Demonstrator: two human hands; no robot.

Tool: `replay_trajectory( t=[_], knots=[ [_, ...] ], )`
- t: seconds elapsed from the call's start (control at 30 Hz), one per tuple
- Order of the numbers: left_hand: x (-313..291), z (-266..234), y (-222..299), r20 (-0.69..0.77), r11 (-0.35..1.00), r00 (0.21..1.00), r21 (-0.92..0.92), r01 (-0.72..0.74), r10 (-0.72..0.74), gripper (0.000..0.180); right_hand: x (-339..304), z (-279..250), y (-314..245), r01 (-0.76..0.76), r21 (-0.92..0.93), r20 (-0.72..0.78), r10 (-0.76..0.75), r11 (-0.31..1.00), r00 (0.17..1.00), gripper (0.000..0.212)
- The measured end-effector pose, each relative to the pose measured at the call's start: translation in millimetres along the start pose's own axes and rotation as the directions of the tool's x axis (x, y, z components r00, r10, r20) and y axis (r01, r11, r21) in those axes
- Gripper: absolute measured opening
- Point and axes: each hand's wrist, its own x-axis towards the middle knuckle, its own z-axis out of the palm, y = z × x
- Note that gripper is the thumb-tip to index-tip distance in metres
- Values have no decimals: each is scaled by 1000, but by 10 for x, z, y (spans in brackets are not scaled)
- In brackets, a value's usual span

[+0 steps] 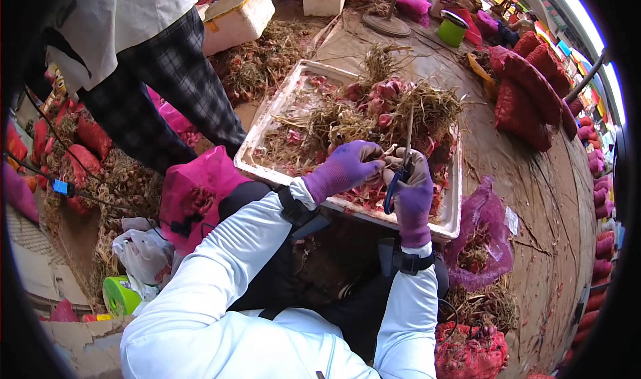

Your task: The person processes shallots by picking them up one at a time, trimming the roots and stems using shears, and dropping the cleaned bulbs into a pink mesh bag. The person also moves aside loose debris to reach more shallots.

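Observation:
Both my hands wear purple gloves and meet over the near edge of a white foam tray [267, 122]. My right hand [412, 192] grips blue-handled scissors [400, 168], blades pointing up and away. My left hand [344, 168] pinches a small bulb with dry roots against the scissors; the bulb is mostly hidden by my fingers. The tray holds a heap of reddish shallots [380, 95] tangled with straw-coloured dry stalks [347, 122] and loose red skins.
A person in checked trousers [167, 85] stands at the left. A pink mesh bag [193, 192] lies by my left elbow, another [481, 239] at the right. Red mesh sacks [527, 85] pile at the far right. White foam boxes [234, 18] stand behind.

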Motion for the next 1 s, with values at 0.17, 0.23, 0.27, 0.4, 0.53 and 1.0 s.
replay_trajectory(
  t=[0.17,0.23,0.27,0.4,0.53,1.0],
  knots=[
    [-5,11,106,162,946,986,-313,84,-34,36,-44,-21,-35,225,-404,-41,-264,886,964,31],
    [-46,-13,185,217,762,974,-619,189,-65,43,-32,-54,-52,228,-378,-94,-283,897,955,32],
    [-37,-79,241,290,817,953,-528,232,-84,50,-22,-92,-52,154,-96,-180,-169,983,969,33],
    [-49,102,64,135,874,970,-472,-118,204,51,11,-170,-33,75,106,-199,-53,991,979,37],
    [-21,-133,214,239,852,971,-505,137,-15,44,2,-274,-125,-75,77,-9,76,994,997,42],
    [-54,170,-12,-147,861,849,55,-505,507,41,-52,-44,-2,35,-139,-190,-61,990,980,37]
  ],
)
